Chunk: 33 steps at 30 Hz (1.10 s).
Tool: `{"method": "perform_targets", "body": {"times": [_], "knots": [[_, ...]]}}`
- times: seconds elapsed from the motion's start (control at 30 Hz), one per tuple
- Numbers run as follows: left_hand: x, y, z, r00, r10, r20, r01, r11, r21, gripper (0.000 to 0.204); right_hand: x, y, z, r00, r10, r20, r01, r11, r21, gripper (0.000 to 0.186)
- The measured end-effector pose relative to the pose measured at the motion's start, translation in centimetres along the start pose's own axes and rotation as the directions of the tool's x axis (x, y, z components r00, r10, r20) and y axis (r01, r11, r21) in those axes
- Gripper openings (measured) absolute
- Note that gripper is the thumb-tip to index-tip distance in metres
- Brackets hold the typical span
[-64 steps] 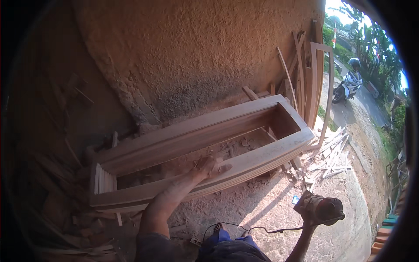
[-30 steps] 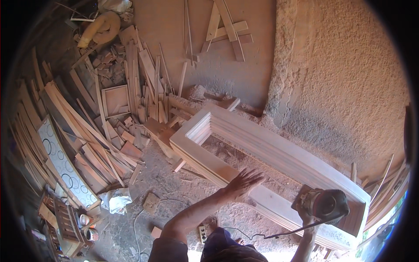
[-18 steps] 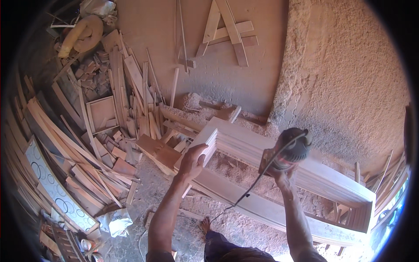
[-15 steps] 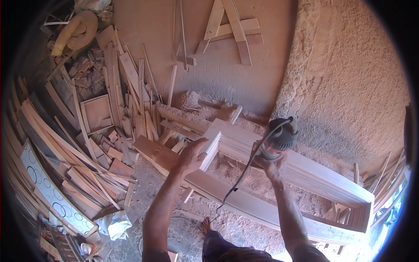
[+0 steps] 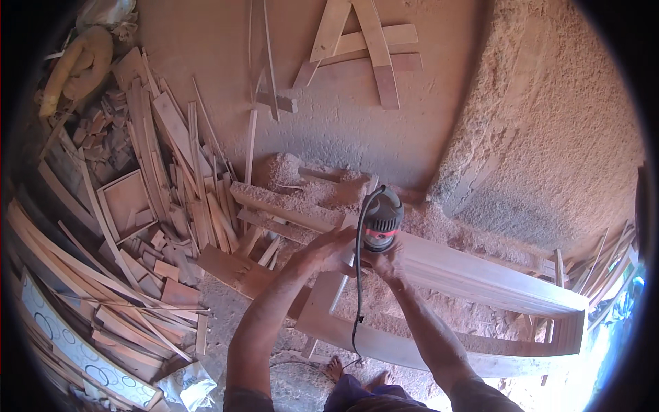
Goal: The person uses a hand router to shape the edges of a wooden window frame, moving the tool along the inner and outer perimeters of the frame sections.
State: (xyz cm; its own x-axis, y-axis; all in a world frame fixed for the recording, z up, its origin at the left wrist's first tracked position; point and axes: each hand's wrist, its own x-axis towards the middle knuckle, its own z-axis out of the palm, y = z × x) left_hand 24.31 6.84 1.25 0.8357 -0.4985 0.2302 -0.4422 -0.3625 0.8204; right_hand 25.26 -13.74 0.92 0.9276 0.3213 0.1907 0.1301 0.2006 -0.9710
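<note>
At the near end of a long pale wooden frame (image 5: 480, 275), a black power tool with a red band (image 5: 381, 223) sits upright. My right hand (image 5: 386, 262) is closed round its lower part, arm reaching up from the lower right. My left hand (image 5: 335, 248) is beside the tool at the frame's corner, fingers bent; what they grip is partly hidden by the tool and its cord (image 5: 358, 302). The cord hangs over the frame and runs down by my bare feet (image 5: 335, 369).
Offcuts and long strips (image 5: 137, 275) crowd the left side, with a patterned panel (image 5: 82, 350) and a white bag (image 5: 195, 384). Sawdust-covered boards (image 5: 295, 199) lie behind the frame. Crossed boards (image 5: 374, 41) are against the back wall. More strips (image 5: 607, 261) lean at the right.
My view has swung left from the sunlit doorway. The tool in my right hand has moved left to the frame's end, and my left hand has moved up to join it at the corner.
</note>
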Motion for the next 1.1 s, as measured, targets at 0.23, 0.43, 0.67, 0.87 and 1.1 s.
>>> {"method": "perform_targets", "body": {"times": [0.23, 0.43, 0.67, 0.87, 1.1], "knots": [[1.4, -3.0, -0.4, 0.993, 0.105, 0.062, -0.097, 0.987, -0.127, 0.04, 0.7, 2.4, 1.7, 0.994, 0.108, -0.008, -0.108, 0.992, 0.062, 0.064], [1.6, -6.2, -1.3, 0.981, -0.096, 0.167, 0.09, 0.995, 0.044, 0.061, 1.4, 4.4, 1.4, 0.997, 0.077, -0.015, -0.075, 0.992, 0.098, 0.063], [3.2, 4.1, -3.2, 0.899, -0.415, 0.139, 0.26, 0.762, 0.594, 0.068, 1.0, 3.5, 0.7, 0.992, 0.12, -0.029, -0.116, 0.988, 0.097, 0.066], [0.9, -3.5, -2.6, 0.983, -0.174, 0.061, 0.105, 0.8, 0.591, 0.082, 1.7, 3.2, 2.2, 0.993, 0.094, 0.072, -0.108, 0.969, 0.22, 0.065], [0.3, -6.2, -2.3, 0.99, -0.119, 0.081, 0.048, 0.806, 0.589, 0.082, 1.5, 4.4, 2.8, 0.999, 0.023, -0.037, -0.024, 0.999, -0.034, 0.068]]}}
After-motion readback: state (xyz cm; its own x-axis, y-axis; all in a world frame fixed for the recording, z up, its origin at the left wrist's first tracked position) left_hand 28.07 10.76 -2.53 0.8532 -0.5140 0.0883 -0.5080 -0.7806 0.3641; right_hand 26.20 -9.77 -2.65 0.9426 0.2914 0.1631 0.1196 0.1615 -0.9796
